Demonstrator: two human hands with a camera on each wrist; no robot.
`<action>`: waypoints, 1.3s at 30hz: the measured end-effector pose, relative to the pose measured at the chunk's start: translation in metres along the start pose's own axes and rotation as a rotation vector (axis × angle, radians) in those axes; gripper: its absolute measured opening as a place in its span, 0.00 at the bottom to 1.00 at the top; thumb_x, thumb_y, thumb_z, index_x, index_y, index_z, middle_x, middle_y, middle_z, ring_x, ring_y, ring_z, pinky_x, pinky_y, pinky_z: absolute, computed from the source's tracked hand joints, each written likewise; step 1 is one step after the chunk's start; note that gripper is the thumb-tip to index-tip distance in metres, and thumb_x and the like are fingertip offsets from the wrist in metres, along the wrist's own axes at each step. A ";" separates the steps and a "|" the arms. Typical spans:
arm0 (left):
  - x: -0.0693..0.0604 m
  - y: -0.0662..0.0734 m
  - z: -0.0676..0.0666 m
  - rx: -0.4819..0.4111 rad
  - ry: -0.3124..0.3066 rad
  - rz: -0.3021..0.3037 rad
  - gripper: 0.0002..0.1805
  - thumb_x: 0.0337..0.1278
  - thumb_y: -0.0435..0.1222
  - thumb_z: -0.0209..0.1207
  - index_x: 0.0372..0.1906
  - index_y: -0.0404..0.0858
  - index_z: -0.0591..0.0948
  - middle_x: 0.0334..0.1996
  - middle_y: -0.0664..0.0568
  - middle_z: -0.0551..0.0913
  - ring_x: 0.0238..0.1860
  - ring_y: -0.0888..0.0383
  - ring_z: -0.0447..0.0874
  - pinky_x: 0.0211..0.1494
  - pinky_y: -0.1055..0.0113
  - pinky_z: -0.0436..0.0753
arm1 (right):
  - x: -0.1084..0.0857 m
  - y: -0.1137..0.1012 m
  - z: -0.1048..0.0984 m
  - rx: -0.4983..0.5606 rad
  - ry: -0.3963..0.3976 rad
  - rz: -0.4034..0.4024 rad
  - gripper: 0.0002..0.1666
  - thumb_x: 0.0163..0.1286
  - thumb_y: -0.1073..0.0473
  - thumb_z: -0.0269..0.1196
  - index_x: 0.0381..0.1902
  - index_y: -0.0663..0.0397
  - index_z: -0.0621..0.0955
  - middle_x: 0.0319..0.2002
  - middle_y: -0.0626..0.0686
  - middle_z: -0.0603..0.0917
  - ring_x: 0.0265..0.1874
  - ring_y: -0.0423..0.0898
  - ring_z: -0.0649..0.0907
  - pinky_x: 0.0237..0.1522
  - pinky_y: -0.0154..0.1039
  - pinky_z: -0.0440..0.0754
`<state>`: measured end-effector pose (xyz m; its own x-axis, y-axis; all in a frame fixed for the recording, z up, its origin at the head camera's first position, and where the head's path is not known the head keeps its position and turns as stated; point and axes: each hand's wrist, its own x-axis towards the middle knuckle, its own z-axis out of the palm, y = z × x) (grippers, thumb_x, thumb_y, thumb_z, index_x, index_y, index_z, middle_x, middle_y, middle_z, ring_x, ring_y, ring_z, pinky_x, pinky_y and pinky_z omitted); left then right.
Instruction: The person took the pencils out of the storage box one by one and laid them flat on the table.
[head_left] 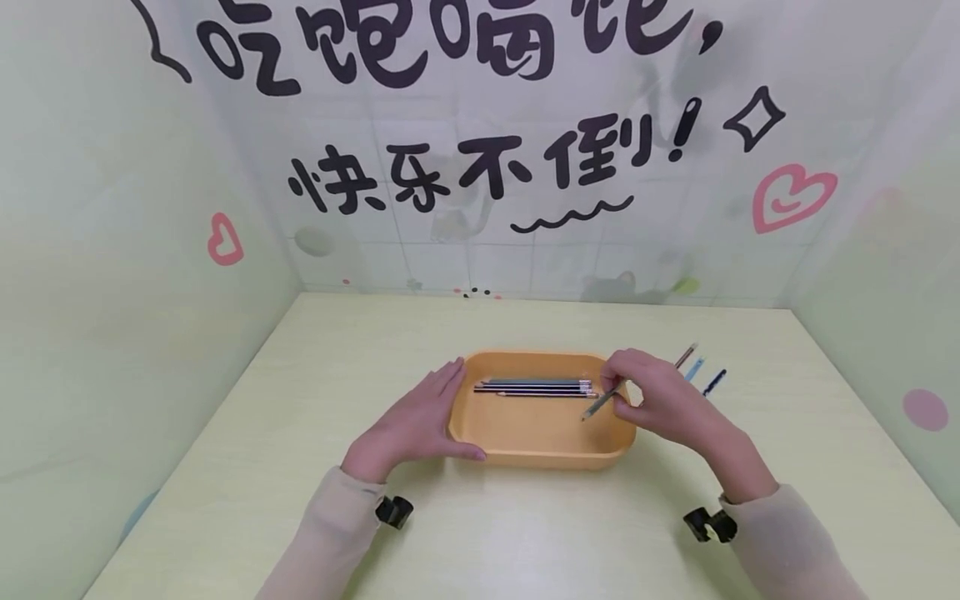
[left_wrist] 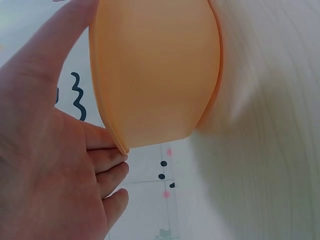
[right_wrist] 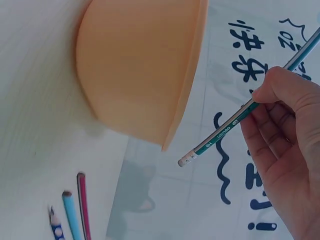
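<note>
An orange plastic tray (head_left: 547, 460) stands on the table, with several pencils (head_left: 536, 387) lying side by side near its far wall. My left hand (head_left: 416, 421) spans the tray's left end, fingers fairly straight along the far corner and thumb at the near corner. Above the tray's right end, my right hand (head_left: 667, 400) pinches a green pencil (right_wrist: 220, 132) between thumb and fingers. That pencil is tilted, and a white eraser (right_wrist: 187, 159) shows at one end. In the left wrist view, the tray's outer wall (left_wrist: 160, 75) hides the pencils inside.
Right of the tray, beyond my right hand, lie a dark red pencil (right_wrist: 83, 205), a light blue one (right_wrist: 71, 215) and a dark blue patterned one (head_left: 715, 382). A printed backdrop (head_left: 480, 258) rises behind the table (head_left: 360, 333), with side walls left and right.
</note>
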<state>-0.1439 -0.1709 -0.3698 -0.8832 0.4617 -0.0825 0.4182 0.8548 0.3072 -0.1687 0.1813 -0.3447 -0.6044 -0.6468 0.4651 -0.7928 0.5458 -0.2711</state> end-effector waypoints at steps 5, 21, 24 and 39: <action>-0.001 0.003 0.000 0.026 -0.001 -0.016 0.72 0.40 0.73 0.64 0.79 0.31 0.47 0.81 0.42 0.43 0.82 0.46 0.42 0.84 0.53 0.51 | -0.017 0.011 -0.010 -0.049 0.057 -0.001 0.23 0.46 0.77 0.68 0.32 0.46 0.76 0.33 0.38 0.78 0.34 0.35 0.80 0.35 0.29 0.82; -0.002 0.009 0.000 0.055 -0.003 -0.038 0.71 0.41 0.71 0.65 0.78 0.29 0.49 0.81 0.40 0.44 0.82 0.45 0.43 0.84 0.53 0.51 | -0.067 0.051 -0.036 -0.191 0.100 0.074 0.28 0.39 0.81 0.68 0.29 0.44 0.74 0.30 0.36 0.75 0.34 0.33 0.75 0.35 0.22 0.72; -0.002 0.009 0.000 0.054 -0.004 -0.039 0.71 0.42 0.71 0.65 0.78 0.29 0.49 0.81 0.40 0.44 0.82 0.45 0.43 0.84 0.53 0.51 | -0.075 0.059 -0.037 -0.217 0.091 0.077 0.28 0.38 0.81 0.67 0.28 0.44 0.73 0.30 0.36 0.75 0.34 0.33 0.74 0.34 0.23 0.70; -0.003 0.009 0.001 0.057 -0.002 -0.035 0.70 0.42 0.72 0.64 0.78 0.29 0.49 0.81 0.40 0.45 0.82 0.45 0.44 0.84 0.53 0.52 | -0.099 0.094 -0.034 -0.281 -0.032 0.122 0.29 0.37 0.79 0.72 0.26 0.43 0.72 0.28 0.36 0.74 0.31 0.38 0.78 0.28 0.35 0.78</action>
<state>-0.1372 -0.1641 -0.3679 -0.8973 0.4313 -0.0942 0.3981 0.8827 0.2499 -0.1806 0.3146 -0.3871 -0.6997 -0.5812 0.4154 -0.6638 0.7439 -0.0774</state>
